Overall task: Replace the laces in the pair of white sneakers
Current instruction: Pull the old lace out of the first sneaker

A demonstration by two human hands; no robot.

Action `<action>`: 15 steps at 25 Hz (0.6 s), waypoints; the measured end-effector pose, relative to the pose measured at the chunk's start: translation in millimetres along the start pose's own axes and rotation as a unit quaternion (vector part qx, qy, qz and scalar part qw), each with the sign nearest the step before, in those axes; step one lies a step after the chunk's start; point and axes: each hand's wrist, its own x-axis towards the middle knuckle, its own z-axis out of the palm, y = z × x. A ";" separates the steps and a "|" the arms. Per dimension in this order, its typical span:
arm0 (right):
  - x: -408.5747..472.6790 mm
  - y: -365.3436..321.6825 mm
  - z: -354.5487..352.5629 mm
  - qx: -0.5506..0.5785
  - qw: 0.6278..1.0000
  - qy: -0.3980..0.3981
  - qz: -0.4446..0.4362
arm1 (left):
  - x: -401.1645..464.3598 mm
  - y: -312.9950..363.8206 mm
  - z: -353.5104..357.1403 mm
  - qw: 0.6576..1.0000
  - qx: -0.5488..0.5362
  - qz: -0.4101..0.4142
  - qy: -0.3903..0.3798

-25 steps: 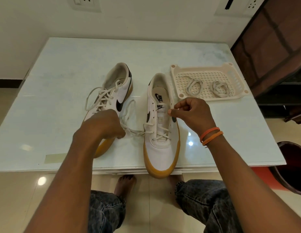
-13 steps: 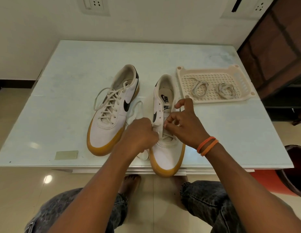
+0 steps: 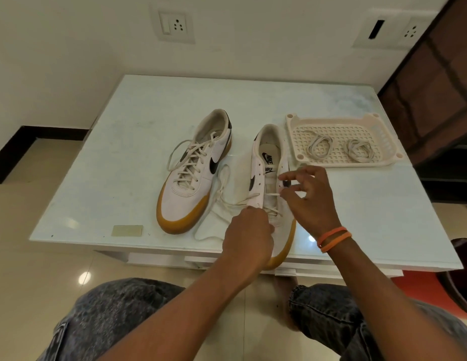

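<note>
two white sneakers with gum-coloured soles sit on a pale glass-topped table (image 3: 138, 142), toes toward the person. the left sneaker (image 3: 194, 175) is fully laced and lies untouched, its loops spilling to the left. the right sneaker (image 3: 269, 183) stands just beside it, with its upper eyelets bare and only the lower rows threaded. its old lace (image 3: 224, 196) trails out to the left onto the tabletop between the two shoes, partly over a white cloth or paper (image 3: 214, 225) that lies under the shoe's near side. the left hand (image 3: 249, 237) covers the toe half of this sneaker, fingers curled down at the lace rows; what exactly they pinch is hidden behind the knuckles. the right hand (image 3: 309, 196) hovers over the shoe's right flank, thumb and forefinger closed on a short stretch of lace at an eyelet, the other fingers spread apart. two orange bands (image 3: 334, 238) ring that wrist. behind the right sneaker, near its heel, a cream perforated tray (image 3: 383, 131) holds two coiled laces (image 3: 319, 148), apart from each other. a small tan label (image 3: 127, 230) is on the table's near left edge. wall sockets (image 3: 173, 26) are mounted above.
</note>
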 end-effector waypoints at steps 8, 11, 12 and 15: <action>6.6 -6.1 -8.5 0.075 0.991 -0.073 0.083 | 6.9 1.8 -4.4 0.999 0.030 0.008 -0.023; -1.3 -9.4 -27.5 0.119 0.973 -0.143 0.138 | 6.6 3.4 -3.6 0.999 0.039 0.002 -0.033; -1.4 -9.8 -23.8 0.114 0.970 -0.157 0.147 | 6.5 3.5 -3.4 0.999 0.036 0.001 -0.030; 4.5 -11.9 -3.9 0.070 0.984 -0.114 0.119 | 5.2 3.9 -4.7 0.999 0.031 0.009 -0.018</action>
